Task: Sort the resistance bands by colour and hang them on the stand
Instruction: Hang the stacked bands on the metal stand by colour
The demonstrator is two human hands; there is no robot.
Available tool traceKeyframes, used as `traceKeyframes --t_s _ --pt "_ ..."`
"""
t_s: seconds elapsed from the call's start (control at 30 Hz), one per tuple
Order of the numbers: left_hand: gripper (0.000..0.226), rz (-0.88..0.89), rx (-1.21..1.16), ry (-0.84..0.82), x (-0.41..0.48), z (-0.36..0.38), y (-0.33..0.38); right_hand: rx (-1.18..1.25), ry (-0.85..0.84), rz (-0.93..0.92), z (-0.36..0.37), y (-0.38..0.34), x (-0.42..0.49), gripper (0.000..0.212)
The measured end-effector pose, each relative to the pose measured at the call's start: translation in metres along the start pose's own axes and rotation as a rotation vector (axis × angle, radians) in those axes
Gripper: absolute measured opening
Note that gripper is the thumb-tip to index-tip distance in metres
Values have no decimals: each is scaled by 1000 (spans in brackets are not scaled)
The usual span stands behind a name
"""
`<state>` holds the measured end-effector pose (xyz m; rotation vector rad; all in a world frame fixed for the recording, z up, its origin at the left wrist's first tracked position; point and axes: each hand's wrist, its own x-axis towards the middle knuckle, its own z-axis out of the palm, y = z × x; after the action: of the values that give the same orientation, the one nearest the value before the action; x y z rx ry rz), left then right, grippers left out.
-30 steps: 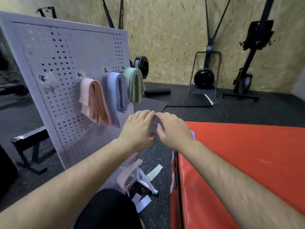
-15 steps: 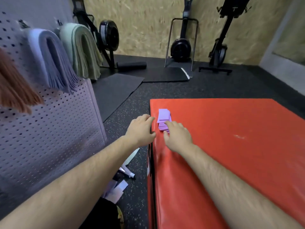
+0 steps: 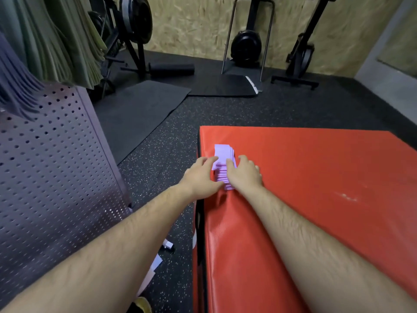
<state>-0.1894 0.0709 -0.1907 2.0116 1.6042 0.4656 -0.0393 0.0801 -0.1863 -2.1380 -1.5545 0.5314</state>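
At the near left corner of the red mat (image 3: 316,177), 1 stack of folded purple bands (image 3: 222,154) lies flat on the mat's top surface, close to its left edge, with the upper folds fanned slightly towards the far side. The 2 hands flank this stack and both touch it. The left hand (image 3: 200,177) comes in from the floor side: its fingers (image 3: 208,160) are lightly bent with the tips on the stack's upper left edge, and its thumb lies against the near left corner, so the hand grips that side. The right hand (image 3: 244,175) rests on the mat, its forefinger laid over the top of the stack and the other fingers curled down the right side, gripping it. The near end of the stack is partly hidden between the 2 hands; whether it is lifted off the mat cannot be told. To the left, across a strip of speckled floor, stands the perforated stand (image 3: 56,166), with green bands (image 3: 56,41) and blue-grey bands (image 3: 15,86) hanging on its upper part, well apart from the purple stack. Paper scraps (image 3: 155,264) lie on the floor at the stand's foot. Farther back lie a black floor mat (image 3: 140,109) and a black roller (image 3: 171,69), with gym machines against the chipboard wall
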Motion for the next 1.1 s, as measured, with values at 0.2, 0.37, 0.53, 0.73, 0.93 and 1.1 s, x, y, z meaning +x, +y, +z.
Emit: traceKeyframes --t_s 0.2,0.37,0.53,0.73,0.93,1.1 --pt "44 -38 -245 -52 29 8 15 98 -113 132 -2 -19 42 50" --pt "20 -87 -342 24 31 10 14 263 -213 226 -4 -24 46 21" --pt "41 -252 -645 107 28 4 12 238 -119 90 3 -17 21 40" --pt "83 -107 -877 88 9 -7 27 373 101 -176 -12 -16 -27 13" --pt "22 86 -957 191 -28 -42 60 381 179 -313 -49 -35 -62 25" --pt "29 178 -1015 127 -69 -78 79 438 218 -331 -87 -46 -89 25"
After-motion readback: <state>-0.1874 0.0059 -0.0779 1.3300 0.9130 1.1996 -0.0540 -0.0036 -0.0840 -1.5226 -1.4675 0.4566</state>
